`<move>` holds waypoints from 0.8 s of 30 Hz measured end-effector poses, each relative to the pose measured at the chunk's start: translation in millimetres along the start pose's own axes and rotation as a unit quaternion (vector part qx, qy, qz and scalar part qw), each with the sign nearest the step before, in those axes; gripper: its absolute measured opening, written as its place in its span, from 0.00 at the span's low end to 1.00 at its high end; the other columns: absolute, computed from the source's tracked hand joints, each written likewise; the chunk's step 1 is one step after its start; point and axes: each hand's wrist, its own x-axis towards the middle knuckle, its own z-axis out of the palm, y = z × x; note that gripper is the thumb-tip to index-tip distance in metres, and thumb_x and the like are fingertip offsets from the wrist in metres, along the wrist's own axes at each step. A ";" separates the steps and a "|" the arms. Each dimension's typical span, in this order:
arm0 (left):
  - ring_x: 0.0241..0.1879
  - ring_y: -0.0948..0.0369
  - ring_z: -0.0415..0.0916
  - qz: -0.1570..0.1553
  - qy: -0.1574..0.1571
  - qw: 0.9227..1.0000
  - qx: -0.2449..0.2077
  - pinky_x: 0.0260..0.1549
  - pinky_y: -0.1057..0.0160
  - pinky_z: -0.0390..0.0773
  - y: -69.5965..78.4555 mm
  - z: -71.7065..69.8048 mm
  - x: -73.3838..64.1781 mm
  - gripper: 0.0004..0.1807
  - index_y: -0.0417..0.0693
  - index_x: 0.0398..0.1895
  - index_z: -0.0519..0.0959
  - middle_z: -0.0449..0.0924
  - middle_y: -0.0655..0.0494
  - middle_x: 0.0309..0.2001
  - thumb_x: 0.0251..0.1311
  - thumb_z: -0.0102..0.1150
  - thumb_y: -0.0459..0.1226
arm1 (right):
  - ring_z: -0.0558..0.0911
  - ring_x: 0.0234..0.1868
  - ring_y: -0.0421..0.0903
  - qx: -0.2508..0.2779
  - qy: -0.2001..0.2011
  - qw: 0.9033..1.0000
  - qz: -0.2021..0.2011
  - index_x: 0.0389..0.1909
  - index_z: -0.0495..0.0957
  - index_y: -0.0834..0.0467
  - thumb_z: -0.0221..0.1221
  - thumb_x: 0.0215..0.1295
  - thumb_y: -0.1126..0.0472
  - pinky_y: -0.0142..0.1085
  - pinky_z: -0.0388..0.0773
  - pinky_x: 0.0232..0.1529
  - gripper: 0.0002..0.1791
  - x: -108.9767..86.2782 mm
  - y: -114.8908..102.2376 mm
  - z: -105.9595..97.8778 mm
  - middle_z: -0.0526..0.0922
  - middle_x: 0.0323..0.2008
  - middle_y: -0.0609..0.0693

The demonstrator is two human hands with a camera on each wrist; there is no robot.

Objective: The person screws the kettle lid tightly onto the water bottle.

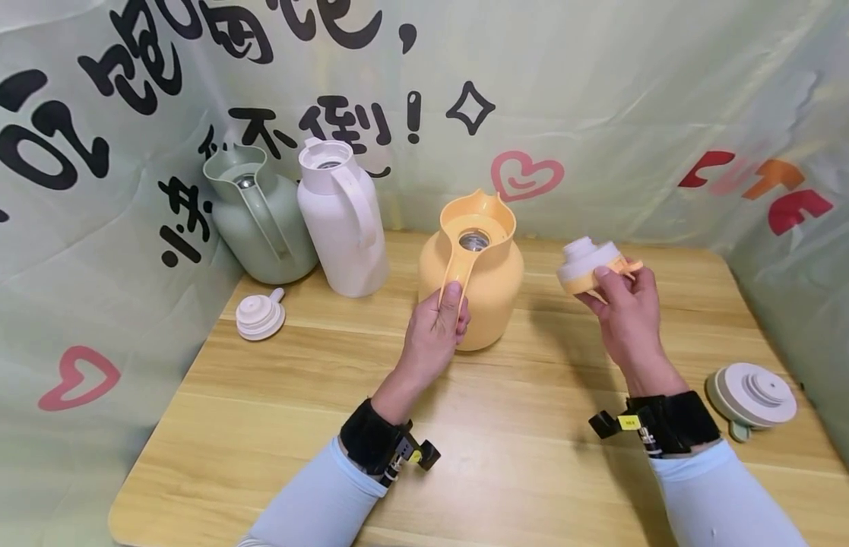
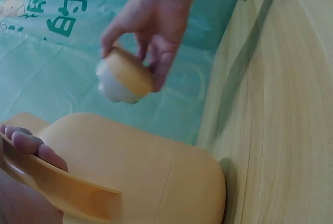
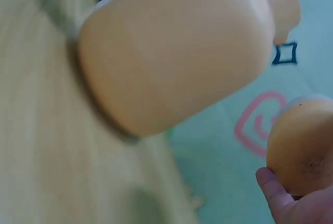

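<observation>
An orange thermos jug (image 1: 489,296) stands upright on the wooden table, its top uncovered and the metal-lined mouth showing. My left hand (image 1: 434,334) grips its handle (image 1: 461,270), the fingers wrapped round it in the left wrist view. To the right of the jug, my right hand (image 1: 629,311) holds an orange-and-white lid (image 1: 588,262) in the air, white side up, pinched between thumb and fingers. In the right wrist view the lid's orange face (image 3: 302,151) shows, with the thumb at its edge. Lid and jug are apart.
At the back left stand a green thermos jug (image 1: 280,220) and a white one (image 1: 345,220), both without lids. A white lid (image 1: 260,315) lies at the table's left, a white-and-green lid (image 1: 752,395) at its right. Printed sheeting (image 1: 622,99) hangs behind the table.
</observation>
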 end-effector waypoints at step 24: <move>0.21 0.62 0.71 0.039 -0.050 0.996 -0.057 0.22 0.65 0.75 0.8 12.3 -2.9 0.27 0.37 0.31 0.75 0.75 0.48 0.22 0.84 0.41 0.48 | 0.77 0.62 0.47 -0.472 -0.146 0.866 -0.079 0.74 0.69 0.48 0.60 0.74 0.38 0.36 0.75 0.55 0.34 53.0 -105.8 149.8 0.77 0.69 0.52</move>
